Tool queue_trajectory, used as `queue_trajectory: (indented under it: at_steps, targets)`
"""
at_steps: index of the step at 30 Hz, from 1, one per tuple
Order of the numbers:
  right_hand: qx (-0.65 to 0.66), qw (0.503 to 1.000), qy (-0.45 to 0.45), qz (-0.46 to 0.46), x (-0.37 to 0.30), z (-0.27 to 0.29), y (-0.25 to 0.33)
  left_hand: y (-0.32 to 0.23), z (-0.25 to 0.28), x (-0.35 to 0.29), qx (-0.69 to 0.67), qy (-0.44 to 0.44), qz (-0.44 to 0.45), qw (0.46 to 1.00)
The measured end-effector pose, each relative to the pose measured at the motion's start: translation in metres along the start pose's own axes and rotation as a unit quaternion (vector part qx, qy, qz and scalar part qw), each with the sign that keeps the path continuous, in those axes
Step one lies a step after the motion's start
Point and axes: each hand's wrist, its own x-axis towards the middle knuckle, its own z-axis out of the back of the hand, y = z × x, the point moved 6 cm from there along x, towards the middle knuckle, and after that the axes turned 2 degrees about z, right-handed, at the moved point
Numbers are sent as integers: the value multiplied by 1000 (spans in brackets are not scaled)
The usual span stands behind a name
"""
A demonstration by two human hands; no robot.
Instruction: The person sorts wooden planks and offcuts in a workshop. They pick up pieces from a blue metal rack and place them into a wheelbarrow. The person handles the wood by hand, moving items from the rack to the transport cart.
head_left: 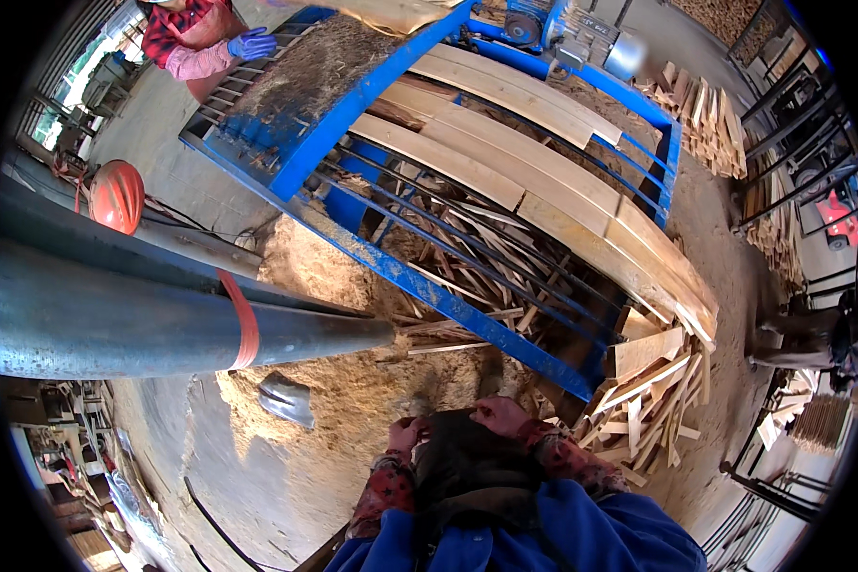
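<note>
At the bottom centre, a black cloth [467, 467] bunches against the front of my blue garment. My left hand [408, 434] is closed at the cloth's left upper edge, and my right hand [501, 417] is closed at its right upper edge. Both hands are bare, with dark red patterned sleeves behind them. The fingertips are small here, but they look pinched on the cloth. Beyond my hands stands a blue metal frame [429, 296] with long bars. Several pale wooden planks [505, 143] lie lengthwise across it.
Scrap wood [648, 381] heaps by the frame's near right end. Sawdust [353, 400] covers the floor ahead, with a shiny metal piece [287, 398] on it. A thick grey pipe [162, 315] juts in from the left beside an orange hard hat [117, 196]. A co-worker's gloved hand [251, 44] rests at the far end.
</note>
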Motion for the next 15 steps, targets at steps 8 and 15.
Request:
queue_trajectory:
  at_steps: [8,15]
  targets:
    - [10,1000,19,9,8,-6,-3,18,-1,-12,-18,-9,-2,1000]
    - [16,997,-45,66,5,20,19,33,-1,-4,-37,-8,6,999]
